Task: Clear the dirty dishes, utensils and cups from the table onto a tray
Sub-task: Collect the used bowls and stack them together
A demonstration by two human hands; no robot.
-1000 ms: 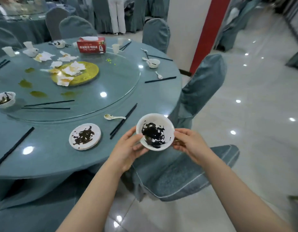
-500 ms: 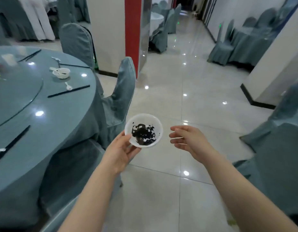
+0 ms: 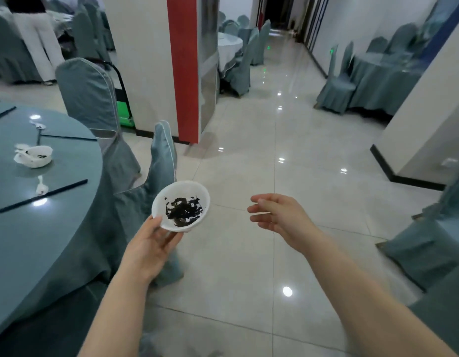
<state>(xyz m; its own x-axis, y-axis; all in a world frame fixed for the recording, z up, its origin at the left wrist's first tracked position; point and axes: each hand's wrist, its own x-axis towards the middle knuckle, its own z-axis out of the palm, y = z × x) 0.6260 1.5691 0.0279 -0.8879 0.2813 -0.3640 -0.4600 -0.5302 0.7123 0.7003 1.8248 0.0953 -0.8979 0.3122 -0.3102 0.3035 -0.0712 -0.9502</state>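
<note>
My left hand (image 3: 148,247) holds a small white bowl (image 3: 181,205) smeared with dark leftovers, gripped at its near rim and held over the floor, off the table's right edge. My right hand (image 3: 277,217) hovers to the right of the bowl, apart from it, fingers loosely spread and empty. On the round teal table (image 3: 30,228) at the left lie another white bowl (image 3: 35,155) with a spoon in it, a white spoon (image 3: 40,186), and black chopsticks (image 3: 40,197). No tray is in view.
A covered chair (image 3: 158,176) stands just behind the held bowl, a second chair (image 3: 91,99) beyond it. More covered chairs (image 3: 429,243) are at the right. Glossy tiled floor (image 3: 261,155) stretches ahead past a red pillar (image 3: 183,68). A person in white trousers (image 3: 40,37) stands far left.
My view has swung right, away from the table toward the aisle. My right hand let go of the bowl and moved off to the right; my left hand alone carries it.
</note>
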